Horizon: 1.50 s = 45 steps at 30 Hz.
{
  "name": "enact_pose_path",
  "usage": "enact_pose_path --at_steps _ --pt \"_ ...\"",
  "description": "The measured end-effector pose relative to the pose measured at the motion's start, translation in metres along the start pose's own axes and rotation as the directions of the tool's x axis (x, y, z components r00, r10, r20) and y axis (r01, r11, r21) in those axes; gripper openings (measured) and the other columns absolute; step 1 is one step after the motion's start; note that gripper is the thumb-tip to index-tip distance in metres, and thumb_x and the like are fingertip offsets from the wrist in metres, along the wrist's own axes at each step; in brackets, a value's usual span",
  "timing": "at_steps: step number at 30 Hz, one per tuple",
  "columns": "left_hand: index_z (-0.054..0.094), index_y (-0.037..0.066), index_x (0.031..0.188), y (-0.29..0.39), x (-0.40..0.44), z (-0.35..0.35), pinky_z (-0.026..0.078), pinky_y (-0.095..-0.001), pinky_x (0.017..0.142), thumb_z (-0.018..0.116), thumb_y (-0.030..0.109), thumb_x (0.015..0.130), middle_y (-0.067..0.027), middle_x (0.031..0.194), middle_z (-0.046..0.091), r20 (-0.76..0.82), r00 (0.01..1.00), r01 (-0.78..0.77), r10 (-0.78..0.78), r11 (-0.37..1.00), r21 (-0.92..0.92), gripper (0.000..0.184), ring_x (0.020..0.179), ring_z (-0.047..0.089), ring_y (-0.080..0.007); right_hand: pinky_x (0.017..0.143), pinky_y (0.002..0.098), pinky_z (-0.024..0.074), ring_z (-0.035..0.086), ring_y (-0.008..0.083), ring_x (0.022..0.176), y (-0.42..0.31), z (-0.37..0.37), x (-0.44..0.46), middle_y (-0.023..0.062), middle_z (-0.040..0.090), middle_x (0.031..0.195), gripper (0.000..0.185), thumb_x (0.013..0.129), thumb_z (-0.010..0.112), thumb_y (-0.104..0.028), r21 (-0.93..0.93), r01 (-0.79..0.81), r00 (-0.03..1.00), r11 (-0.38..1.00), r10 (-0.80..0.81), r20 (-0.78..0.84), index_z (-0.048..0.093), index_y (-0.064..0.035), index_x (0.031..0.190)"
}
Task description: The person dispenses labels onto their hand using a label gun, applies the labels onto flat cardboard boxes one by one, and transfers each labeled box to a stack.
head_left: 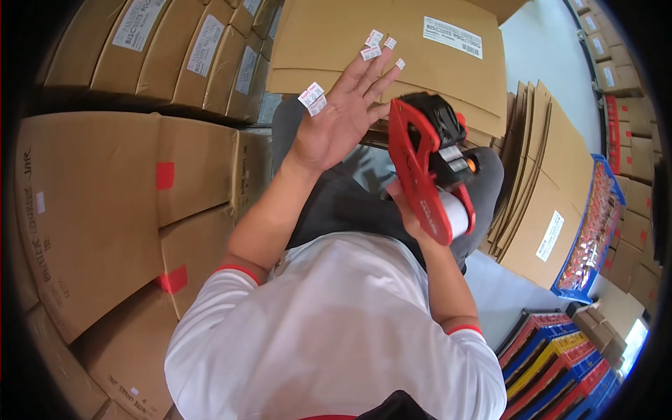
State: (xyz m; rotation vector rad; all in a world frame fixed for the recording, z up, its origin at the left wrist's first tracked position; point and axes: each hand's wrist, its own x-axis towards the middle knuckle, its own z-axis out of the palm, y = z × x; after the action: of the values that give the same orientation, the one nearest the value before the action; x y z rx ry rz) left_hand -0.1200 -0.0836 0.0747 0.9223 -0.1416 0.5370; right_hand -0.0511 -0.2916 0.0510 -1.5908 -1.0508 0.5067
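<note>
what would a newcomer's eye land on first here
Probably the red label gun, held in the right hand at right of centre. Next, the small white labels stuck to the fingers of the open left hand, just left of the gun. The white shirt below them also stands out.

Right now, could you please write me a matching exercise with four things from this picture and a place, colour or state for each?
Things:
1. left hand
2. label gun
3. blue tray
4. shirt

Descriptions:
A. white with red trim
B. filled with small items
C. spread, with stickers on its digits
D. held in the right hand

Pairs: 1-C, 2-D, 3-B, 4-A
</note>
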Motion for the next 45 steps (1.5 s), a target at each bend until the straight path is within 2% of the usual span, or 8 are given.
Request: enact_pose_path --at_steps 2,4,5,8,23,32,40,45 --pt "0.025 0.027 0.164 -0.003 0.0 0.007 0.025 -0.0525 0.122 0.052 0.08 0.087 -0.0156 0.172 0.012 0.018 1.0 0.005 -0.006 1.0 0.015 0.097 0.158 0.014 -0.0371 0.078 0.0318 0.0511 0.064 0.0176 0.089 -0.013 -0.005 0.009 0.0035 0.069 0.097 0.026 0.096 0.074 -0.021 0.075 -0.177 0.984 0.981 0.176 0.027 0.068 -0.006 0.116" --pt "0.02 0.023 0.166 -0.003 -0.001 0.012 0.024 -0.0492 0.122 0.048 0.082 0.089 -0.0152 0.172 0.014 0.028 1.0 0.003 -0.004 0.999 0.037 0.101 0.158 0.017 -0.0354 0.075 0.0309 0.0517 0.065 0.0159 0.087 -0.009 -0.003 0.02 0.004 0.069 0.097 0.021 0.096 0.074 -0.017 -0.04 -0.003 0.998 0.999 0.001 -0.06 0.069 -0.0041 0.111" --pt "0.02 0.022 0.166 -0.002 -0.003 0.013 0.024 -0.0492 0.122 0.048 0.082 0.089 -0.016 0.172 0.016 0.053 0.999 0.0 -0.003 0.999 0.04 0.101 0.157 0.019 -0.0359 0.077 0.0315 0.0511 0.064 0.0171 0.088 -0.006 -0.005 0.021 0.0041 0.069 0.097 0.026 0.095 0.074 -0.019 -0.011 -0.168 0.985 0.986 0.169 0.043 0.068 -0.0058 0.116" --pt "0.02 0.022 0.166 0.009 -0.001 0.007 0.026 -0.0495 0.122 0.048 0.08 0.09 -0.0163 0.171 0.02 0.05 0.997 -0.061 0.06 0.998 0.023 0.1 0.156 0.022 -0.0373 0.07 0.0354 0.0524 0.066 0.0252 0.079 0.007 -0.004 0.01 0.01 0.07 0.092 0.032 0.09 0.081 -0.019 -0.06 -0.029 0.996 0.998 0.033 0.077 0.068 -0.008 0.118" --pt "0.019 0.022 0.165 0.027 0.004 0.013 0.03 -0.0548 0.121 0.055 0.075 0.087 -0.0119 0.172 0.012 -0.116 0.974 -0.197 0.196 0.98 0.011 0.101 0.151 0.032 -0.0423 0.067 0.036 0.0535 0.067 0.0266 0.074 0.012 0.005 0.0 0.0074 0.071 0.09 0.033 0.089 0.083 -0.024 -0.094 -0.012 0.997 0.996 0.019 0.076 0.068 -0.0088 0.114" --pt "0.021 0.024 0.164 0.022 0.005 0.023 0.036 -0.0568 0.117 0.057 0.081 0.083 -0.0096 0.172 0.012 -0.146 0.971 -0.193 0.188 0.981 -0.019 0.105 0.154 0.024 -0.0371 0.068 0.0321 0.0537 0.068 0.0195 0.073 0.022 0.018 0.002 0.0041 0.072 0.085 0.028 0.087 0.085 -0.02 0.188 -0.208 0.978 0.96 0.198 0.067 0.069 -0.0068 0.105" --pt "0.027 0.021 0.161 0.065 0.006 0.001 0.04 -0.0634 0.111 0.063 0.079 0.08 -0.0129 0.17 0.015 -0.222 0.917 -0.334 0.331 0.942 0.029 0.106 0.153 0.025 -0.0381 0.062 0.0419 0.0536 0.067 0.0356 0.071 0.025 0.025 -0.011 0.0127 0.066 0.083 0.032 0.074 0.084 -0.02 -0.18 0.088 0.97 0.98 -0.044 0.237 0.068 -0.0049 0.097" --pt "0.031 0.018 0.159 0.078 0.006 -0.012 0.041 -0.0651 0.11 0.063 0.079 0.08 -0.0157 0.168 0.019 -0.265 0.918 -0.264 0.296 0.953 0.15 0.105 0.152 0.026 -0.0404 0.079 0.0474 0.0498 0.062 0.0385 0.09 0.009 0.045 -0.003 0.016 0.061 0.096 0.046 0.067 0.08 -0.014 -0.21 0.237 0.885 0.948 -0.122 0.449 0.061 -0.0025 0.107"
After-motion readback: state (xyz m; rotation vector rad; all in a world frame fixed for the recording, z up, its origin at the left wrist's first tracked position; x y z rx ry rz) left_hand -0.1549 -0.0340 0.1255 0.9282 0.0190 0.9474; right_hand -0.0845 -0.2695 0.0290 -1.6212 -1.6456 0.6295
